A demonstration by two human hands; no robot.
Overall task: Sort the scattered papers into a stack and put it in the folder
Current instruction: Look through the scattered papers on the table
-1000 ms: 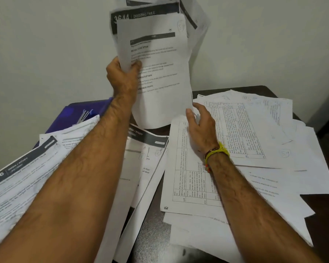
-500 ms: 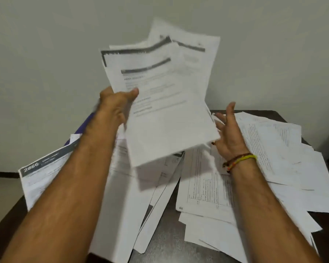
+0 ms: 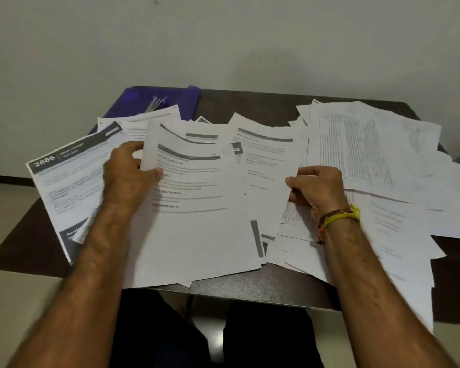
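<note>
**Loose sheets half gathered, folder waiting at the back**

Head view: The left hand (image 3: 129, 176) has its fingers and thumb curled round the left edge of a printed sheet (image 3: 194, 208) with grey header bars, which lies on top of others near the front of the dark surface (image 3: 239, 288). The right hand (image 3: 316, 189) pinches the right edge of a neighbouring sheet (image 3: 266, 166) between thumb and curled fingers; a yellow wristband (image 3: 343, 216) sits on that wrist. The scattered papers (image 3: 369, 144) cover most of the surface: tabulated pages fanned out to the right, a sheet headed "2886" (image 3: 67, 181) hanging past the left edge, and more layers under the two held sheets. The blue folder (image 3: 154, 99) lies at the far left corner against the wall (image 3: 223, 35), partly covered by papers, with what looks like a metal clip showing on it.

Handling, as a judgement: the sheets are light, thin and limp, so they bend and slide over one another easily; the picture is slightly blurred, and exact overlaps are hard to read. Edge grips like these suit single sheets, but a growing stack would be safer held along both long edges and tapped square on the surface. Sheets overhanging the edges could slip to the floor if nudged.
</note>
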